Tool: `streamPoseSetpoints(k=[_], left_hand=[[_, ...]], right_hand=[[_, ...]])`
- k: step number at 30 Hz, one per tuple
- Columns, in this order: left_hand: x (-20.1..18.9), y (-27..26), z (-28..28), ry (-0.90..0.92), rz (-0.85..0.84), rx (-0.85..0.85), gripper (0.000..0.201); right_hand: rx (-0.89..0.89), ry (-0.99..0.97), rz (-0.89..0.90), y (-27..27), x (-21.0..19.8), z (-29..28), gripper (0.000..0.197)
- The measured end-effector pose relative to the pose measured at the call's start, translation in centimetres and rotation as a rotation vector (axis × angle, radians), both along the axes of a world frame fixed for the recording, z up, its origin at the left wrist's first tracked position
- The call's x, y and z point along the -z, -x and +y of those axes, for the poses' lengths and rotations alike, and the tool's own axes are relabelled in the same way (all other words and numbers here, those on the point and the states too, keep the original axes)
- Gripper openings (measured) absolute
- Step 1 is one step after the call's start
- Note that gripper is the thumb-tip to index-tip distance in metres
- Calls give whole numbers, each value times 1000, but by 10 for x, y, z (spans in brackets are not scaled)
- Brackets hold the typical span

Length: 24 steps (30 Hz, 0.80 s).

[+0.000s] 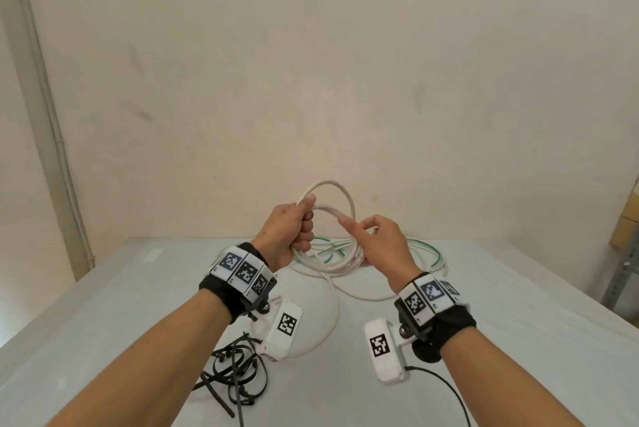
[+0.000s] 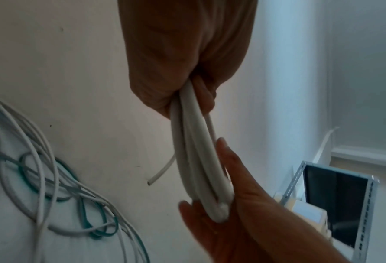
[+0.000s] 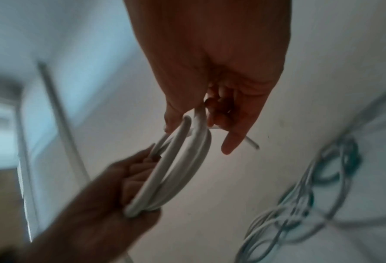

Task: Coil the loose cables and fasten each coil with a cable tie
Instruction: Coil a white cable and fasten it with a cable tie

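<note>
The worktop [image 1: 103,323] meets the wall [image 1: 311,63] at its far edge. Loose white and green cables [image 1: 428,259] lie there; black cable ties [image 1: 238,371] lie near. Above, left hand [image 1: 287,233] fingers grip the white cable coil [image 1: 340,262]; right hand [image 1: 383,241] fingers pinch its opposite side.

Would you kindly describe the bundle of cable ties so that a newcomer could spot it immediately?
Start at the grey table and look to its near edge, beneath the left hand and forearm. There lies a tangle of black cable ties. They are the only black strips there; the loose cables farther back are white or green.
</note>
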<state>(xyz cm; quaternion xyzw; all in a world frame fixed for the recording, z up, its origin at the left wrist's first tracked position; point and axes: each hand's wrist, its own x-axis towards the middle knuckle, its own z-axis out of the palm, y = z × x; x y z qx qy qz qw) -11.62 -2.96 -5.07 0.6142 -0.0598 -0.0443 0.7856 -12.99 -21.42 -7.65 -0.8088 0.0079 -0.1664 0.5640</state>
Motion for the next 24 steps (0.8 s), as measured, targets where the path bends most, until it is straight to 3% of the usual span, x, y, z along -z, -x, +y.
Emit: streamPoseSetpoints(k=[3, 5, 9, 10, 13, 16, 20, 24], left_hand=[[-3, -2, -4, 93, -12, -97, 41], [-3, -1, -6, 112, -13, -103, 42], [1, 4, -11, 91, 50, 11, 43], [1, 5, -12, 81, 64, 40, 44], [-3, 7, -12, 21, 75, 90, 45], [-5, 9, -12, -62, 87, 126, 45], [0, 11, -17, -168, 61, 164, 40], [16, 9, -18, -381, 33, 193, 25]], right_hand=[[-208, -402, 171, 7, 1, 16, 45], [-202, -421, 211, 10, -4, 22, 43], [-61, 9, 132, 10, -16, 22, 54], [-53, 48, 108, 10, -18, 21, 55], [-155, -115, 133, 10, -13, 19, 56], [-236, -164, 127, 5, 0, 16, 39], [-61, 136, 39, -10, 9, 8, 29], [-39, 415, -49, -15, 9, -1, 22]])
